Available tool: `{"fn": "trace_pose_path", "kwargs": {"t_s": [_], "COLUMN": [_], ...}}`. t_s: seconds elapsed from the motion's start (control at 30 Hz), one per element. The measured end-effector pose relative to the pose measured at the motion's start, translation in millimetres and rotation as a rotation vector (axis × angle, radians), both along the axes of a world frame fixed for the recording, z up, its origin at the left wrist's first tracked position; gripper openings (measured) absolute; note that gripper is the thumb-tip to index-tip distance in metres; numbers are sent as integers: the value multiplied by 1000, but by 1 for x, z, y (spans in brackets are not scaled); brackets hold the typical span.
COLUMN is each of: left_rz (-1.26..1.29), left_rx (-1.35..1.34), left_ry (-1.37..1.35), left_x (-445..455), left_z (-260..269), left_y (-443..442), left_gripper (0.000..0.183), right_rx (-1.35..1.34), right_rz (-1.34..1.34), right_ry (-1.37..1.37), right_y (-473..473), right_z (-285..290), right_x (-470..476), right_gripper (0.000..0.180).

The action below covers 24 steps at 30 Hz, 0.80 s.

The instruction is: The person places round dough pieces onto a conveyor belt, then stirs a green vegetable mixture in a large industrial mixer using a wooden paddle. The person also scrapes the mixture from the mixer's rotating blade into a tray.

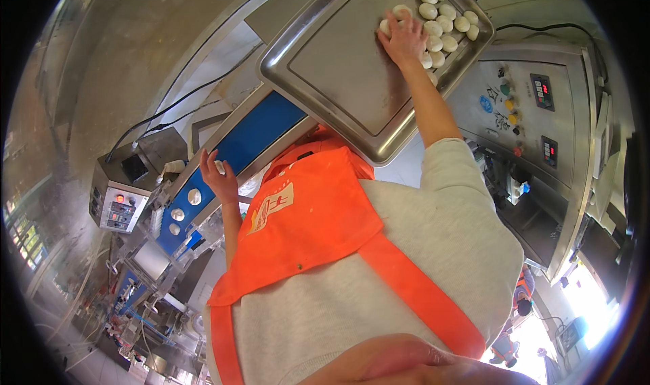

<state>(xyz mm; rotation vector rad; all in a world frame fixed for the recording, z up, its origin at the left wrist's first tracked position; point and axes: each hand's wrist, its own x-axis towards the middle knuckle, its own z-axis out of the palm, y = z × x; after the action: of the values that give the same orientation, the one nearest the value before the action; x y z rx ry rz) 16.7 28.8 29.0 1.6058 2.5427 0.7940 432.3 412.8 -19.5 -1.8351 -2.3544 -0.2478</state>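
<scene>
My left hand (219, 178) is raised over the blue conveyor belt (264, 126), with a whitish dough ball (219, 167) held between thumb and fingers. Several similar pieces, one of them a round dough piece (194, 196), lie on the belt below it. At the upper right, my right hand (405, 37) reaches over a metal tray (330, 65). Its fingers are curled around whitish dough balls (385, 27), partly hidden by the hand. More dough balls (428, 11) sit close together along the tray's right side, some beside or under my right wrist.
A control box (122, 207) with lit indicators stands left of the belt, above machinery with rollers (151, 260). Black cables run behind it. A steel cabinet (528, 111) with buttons and displays is right of the tray. Other people (523, 293) are visible in the distance at the lower right.
</scene>
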Motion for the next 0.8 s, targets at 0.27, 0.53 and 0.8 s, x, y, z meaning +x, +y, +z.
{"fn": "trace_pose_path", "kwargs": {"t_s": [0.27, 0.53, 0.8], "left_rz": [-7, -18, -23], "left_rx": [-12, -3, 42], "left_ry": [-54, -95, -77], "left_x": [2, 0, -9], "left_z": [3, -2, -10], "left_y": [12, 2, -12], "left_gripper": [34, 32, 39], "right_rx": [-247, -71, -110], "right_rz": [-62, -255, -204], "right_ry": [77, -16, 254], "right_y": [1, -9, 55], "right_z": [0, 21, -40], "right_x": [-12, -16, 13], "right_gripper": [62, 78, 61]}}
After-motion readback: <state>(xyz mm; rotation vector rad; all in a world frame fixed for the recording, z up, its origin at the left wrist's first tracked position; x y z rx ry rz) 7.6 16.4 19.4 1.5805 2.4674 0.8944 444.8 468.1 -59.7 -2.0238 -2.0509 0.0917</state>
